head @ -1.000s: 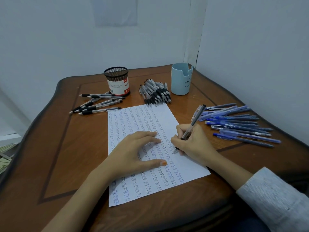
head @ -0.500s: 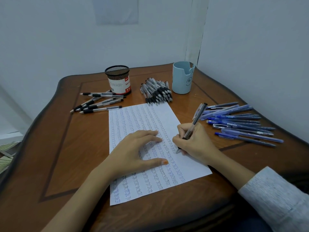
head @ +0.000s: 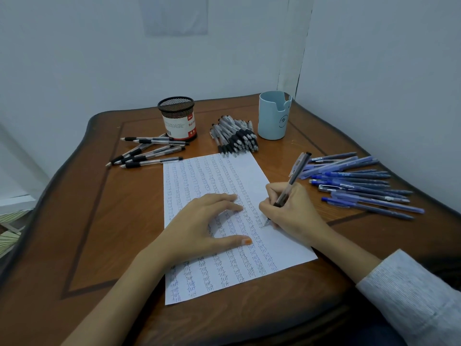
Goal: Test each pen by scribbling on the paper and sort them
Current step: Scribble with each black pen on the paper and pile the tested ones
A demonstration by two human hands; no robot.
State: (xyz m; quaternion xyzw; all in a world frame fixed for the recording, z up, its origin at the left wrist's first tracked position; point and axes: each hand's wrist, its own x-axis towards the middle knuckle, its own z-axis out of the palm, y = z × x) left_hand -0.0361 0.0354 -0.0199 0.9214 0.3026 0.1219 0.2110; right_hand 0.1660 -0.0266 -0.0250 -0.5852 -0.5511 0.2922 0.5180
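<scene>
Since a second ago the pen (head: 294, 176) is barely shifting on its line. On the table (head: 99, 233), the paper (head: 212, 171) is lying near the front edge. My left hand (head: 199, 226) is pressing it flat, fingers spread. My right hand (head: 294, 213) is gripping the pen, tip touching the paper's right side.
</scene>
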